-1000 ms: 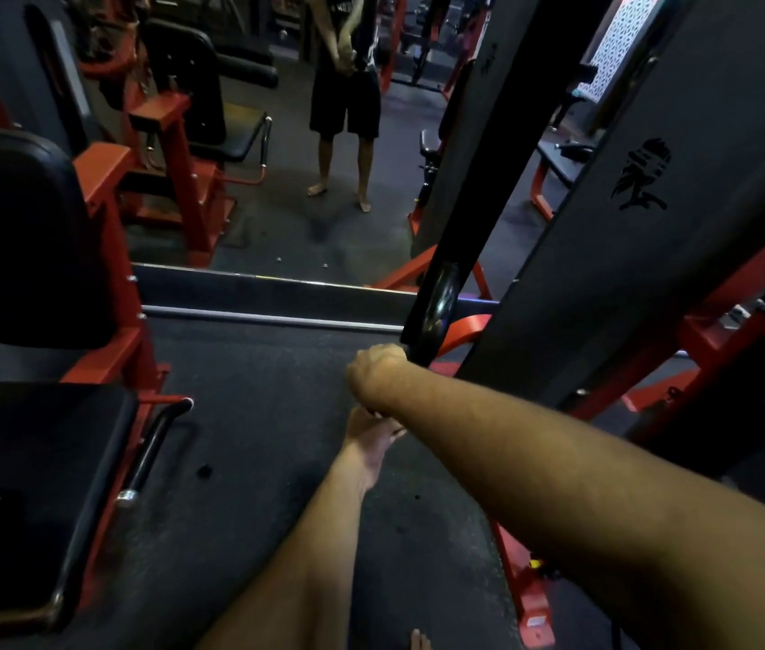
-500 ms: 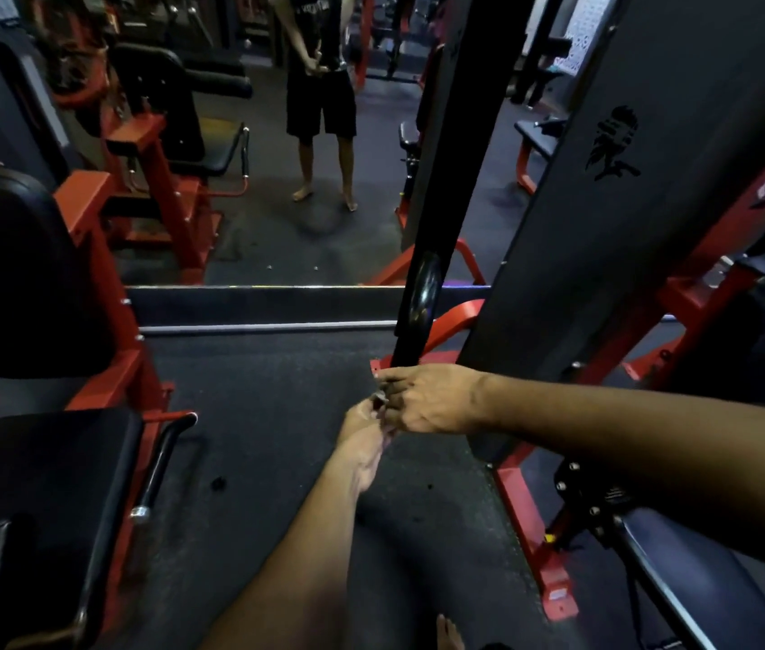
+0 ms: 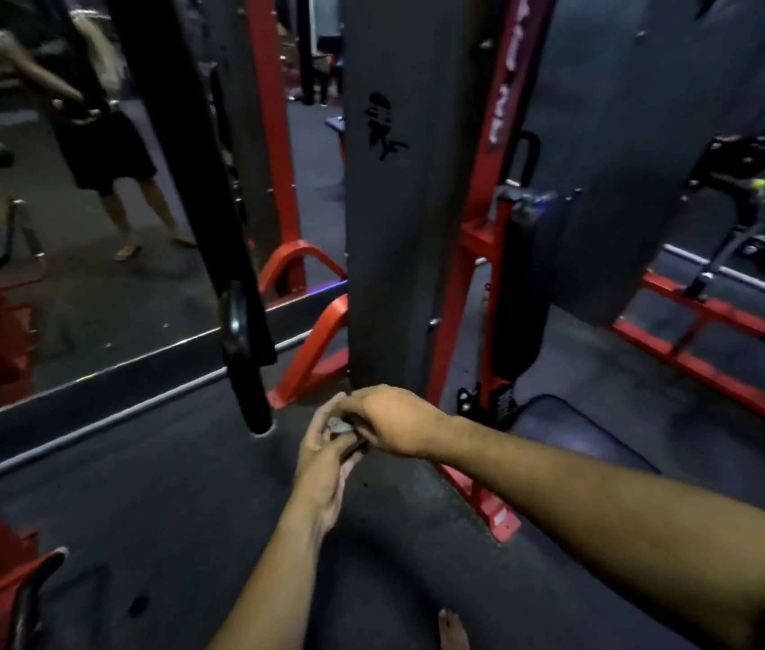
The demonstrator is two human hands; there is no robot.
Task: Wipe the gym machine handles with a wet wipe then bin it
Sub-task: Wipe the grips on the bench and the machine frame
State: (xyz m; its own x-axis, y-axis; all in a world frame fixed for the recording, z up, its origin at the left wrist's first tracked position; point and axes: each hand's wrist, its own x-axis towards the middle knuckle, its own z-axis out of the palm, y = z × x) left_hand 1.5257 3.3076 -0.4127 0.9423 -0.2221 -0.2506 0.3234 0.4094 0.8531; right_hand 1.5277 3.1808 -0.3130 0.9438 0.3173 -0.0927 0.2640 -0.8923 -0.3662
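**Both hands busy with the wipe beside the hanging handle**

On the far left a large wall mirror (image 3: 89, 274) reflects a standing person (image 3: 103, 147) and red machine frames. Right of it a black rubber-gripped machine handle (image 3: 249, 368) hangs from a dark strap, untouched, just up and left of the hands. Below it, over the dark rubber gym floor (image 3: 160, 509), the left hand (image 3: 324, 457) comes up from the bottom of the view with its fingers (image 3: 319, 422) curled round a small grey crumpled wet wipe (image 3: 338, 425); only a scrap of the wipe shows between the two hands. The right hand (image 3: 394, 422) reaches in from the right and lies over it, fingers bent down onto the same bundle, so both hands pinch or hold the wipe; something dark sits under it, perhaps a packet, but I cannot tell. Behind them stands the tall grey weight-stack shroud (image 3: 394, 204), then a red steel upright (image 3: 488, 227) with a black padded roller (image 3: 525, 283). No bin is in view.

The step looks like readying the wipe, with wiping not yet begun. To do it well, open the wipe flat across the palm rather than leaving it balled, steady the swinging handle with the free hand, then wrap and twist along the whole grip
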